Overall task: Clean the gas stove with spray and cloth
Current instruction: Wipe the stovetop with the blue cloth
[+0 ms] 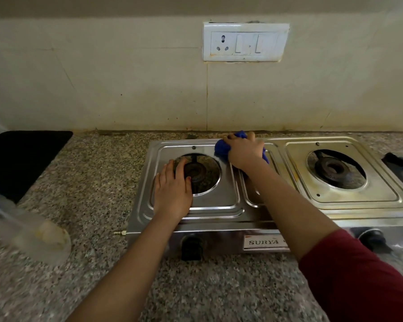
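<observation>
A: Stove [261, 212], steel, two burners, sits on the speckled granite counter [98, 173] against the tiled wall, from the centre of the view out toward three o'clock. A label on its front reads SURYA.

B: Where are the hands?

A: The left hand [172, 189] lies flat on the left burner plate, fingers spread and loose, holding nothing; the fingertips reach the rim of the left burner [196, 171] opening. The right hand [244, 151] is at the stove's back edge, about one o'clock from the left hand, fingers curled down over a bunched blue cloth [222, 148] and pressing it onto the metal between the two plates.

B: And the rest?

A: The right burner [334, 169] is at three o'clock, its plate showing yellowish stains. A black knob [191, 248] is on the front panel below the left hand. At eight o'clock a clear plastic bottle [30, 231] is blurred; possibly the spray, but I cannot tell. A black mat [26, 156] lies at nine o'clock, and a white switchboard [244, 41] is on the wall at twelve.
</observation>
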